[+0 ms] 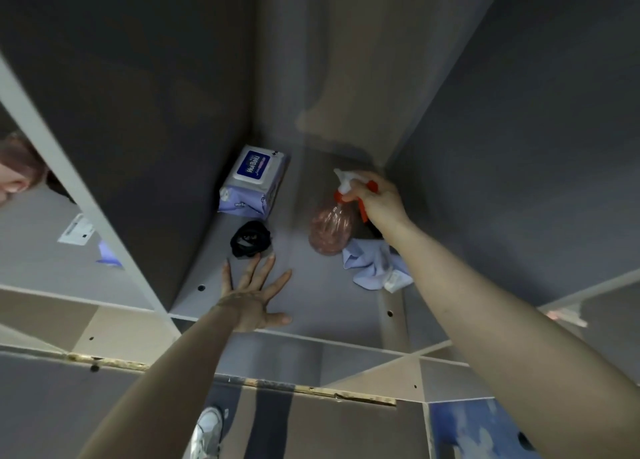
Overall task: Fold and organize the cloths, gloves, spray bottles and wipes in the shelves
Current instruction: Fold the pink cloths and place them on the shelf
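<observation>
My right hand gripped the spray bottle by its neck for repositioning, while my left hand hovered spread and empty near the black gloves.

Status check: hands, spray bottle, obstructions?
Right hand grips pink spray bottle by its trigger head. Left hand open near black gloves. Crumpled blue cloth beside bottle.
</observation>
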Demonstrator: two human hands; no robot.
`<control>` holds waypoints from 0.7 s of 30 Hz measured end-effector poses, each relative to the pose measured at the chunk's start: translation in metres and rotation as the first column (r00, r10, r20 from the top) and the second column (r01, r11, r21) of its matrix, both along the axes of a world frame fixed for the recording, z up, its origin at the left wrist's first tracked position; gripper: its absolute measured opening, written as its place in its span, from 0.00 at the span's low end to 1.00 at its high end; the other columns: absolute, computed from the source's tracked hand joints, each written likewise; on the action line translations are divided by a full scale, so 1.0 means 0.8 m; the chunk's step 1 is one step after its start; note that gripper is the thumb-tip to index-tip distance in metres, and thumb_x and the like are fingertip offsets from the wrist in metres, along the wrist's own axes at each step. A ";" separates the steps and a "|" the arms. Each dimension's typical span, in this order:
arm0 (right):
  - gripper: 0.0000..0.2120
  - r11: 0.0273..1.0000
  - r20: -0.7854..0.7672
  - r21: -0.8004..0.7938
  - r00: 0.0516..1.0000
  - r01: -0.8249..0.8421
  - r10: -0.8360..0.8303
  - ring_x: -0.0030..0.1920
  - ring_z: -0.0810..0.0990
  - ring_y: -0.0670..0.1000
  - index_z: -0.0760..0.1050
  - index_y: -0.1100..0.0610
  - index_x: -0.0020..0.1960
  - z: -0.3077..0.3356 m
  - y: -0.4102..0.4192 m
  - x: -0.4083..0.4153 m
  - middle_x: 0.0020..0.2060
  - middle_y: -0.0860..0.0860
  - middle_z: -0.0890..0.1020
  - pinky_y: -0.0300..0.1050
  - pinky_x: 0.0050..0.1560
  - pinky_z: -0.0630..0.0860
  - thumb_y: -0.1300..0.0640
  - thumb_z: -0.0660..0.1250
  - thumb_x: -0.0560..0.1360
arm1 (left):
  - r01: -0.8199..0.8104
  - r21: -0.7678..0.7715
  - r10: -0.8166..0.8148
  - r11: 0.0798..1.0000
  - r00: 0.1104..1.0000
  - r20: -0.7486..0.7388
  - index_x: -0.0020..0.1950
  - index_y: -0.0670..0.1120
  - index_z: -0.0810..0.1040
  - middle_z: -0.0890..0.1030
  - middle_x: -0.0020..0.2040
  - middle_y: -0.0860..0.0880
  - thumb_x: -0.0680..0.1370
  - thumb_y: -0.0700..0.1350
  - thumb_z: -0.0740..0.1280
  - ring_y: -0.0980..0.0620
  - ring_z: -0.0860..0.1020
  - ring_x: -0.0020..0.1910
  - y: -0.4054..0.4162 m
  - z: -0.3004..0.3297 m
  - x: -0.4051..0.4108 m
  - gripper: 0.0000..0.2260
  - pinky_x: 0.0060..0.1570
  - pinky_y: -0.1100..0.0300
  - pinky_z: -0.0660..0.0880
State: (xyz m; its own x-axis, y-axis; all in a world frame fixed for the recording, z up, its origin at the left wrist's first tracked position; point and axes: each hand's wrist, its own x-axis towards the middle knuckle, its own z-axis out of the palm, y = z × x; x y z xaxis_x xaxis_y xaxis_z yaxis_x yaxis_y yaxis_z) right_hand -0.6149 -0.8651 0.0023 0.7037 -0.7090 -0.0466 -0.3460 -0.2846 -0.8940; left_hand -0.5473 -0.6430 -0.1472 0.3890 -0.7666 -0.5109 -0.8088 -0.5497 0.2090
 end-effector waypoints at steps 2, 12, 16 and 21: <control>0.12 1.000 -0.020 -0.009 1.000 -0.019 0.019 0.57 0.79 0.51 0.77 0.56 0.61 -0.002 0.002 0.003 0.54 0.52 0.81 0.42 0.56 0.73 0.59 0.63 0.78 | 0.000 0.002 0.000 1.000 1.000 0.000 0.73 0.65 0.31 0.23 0.70 0.55 0.72 0.74 0.53 0.49 0.25 0.72 0.000 0.000 0.000 0.40 0.64 0.32 0.27; 0.18 0.988 -0.053 0.135 0.995 -0.077 0.085 0.61 0.76 0.50 0.72 0.53 0.68 -0.017 0.015 0.013 0.62 0.51 0.78 0.42 0.60 0.71 0.51 0.63 0.79 | -0.001 0.005 0.001 1.000 1.000 0.004 0.73 0.65 0.32 0.25 0.73 0.53 0.72 0.74 0.53 0.49 0.25 0.72 0.001 0.004 0.000 0.40 0.64 0.32 0.26; 0.25 0.996 -0.109 0.069 0.992 -0.052 0.059 0.64 0.74 0.55 0.69 0.51 0.69 -0.019 0.013 0.009 0.65 0.56 0.74 0.48 0.64 0.72 0.48 0.68 0.75 | -0.003 0.002 0.003 1.000 1.000 0.008 0.73 0.65 0.32 0.25 0.73 0.53 0.72 0.74 0.53 0.49 0.25 0.72 0.000 0.003 -0.001 0.40 0.64 0.31 0.26; 0.33 0.997 -0.082 0.080 0.997 0.009 -0.002 0.67 0.71 0.54 0.64 0.52 0.73 -0.019 0.032 -0.034 0.69 0.55 0.68 0.52 0.68 0.69 0.56 0.73 0.71 | -0.019 0.010 0.019 1.000 1.000 0.010 0.73 0.65 0.32 0.25 0.73 0.55 0.72 0.74 0.53 0.48 0.26 0.73 -0.001 0.004 -0.002 0.40 0.64 0.32 0.27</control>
State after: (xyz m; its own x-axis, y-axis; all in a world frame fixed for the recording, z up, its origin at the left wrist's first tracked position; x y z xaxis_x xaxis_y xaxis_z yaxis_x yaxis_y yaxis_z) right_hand -0.6419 -0.8397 -0.0133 0.6913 -0.7045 -0.1605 -0.4201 -0.2112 -0.8825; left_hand -0.5485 -0.6435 -0.1437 0.4084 -0.7538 -0.5148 -0.8003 -0.5669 0.1952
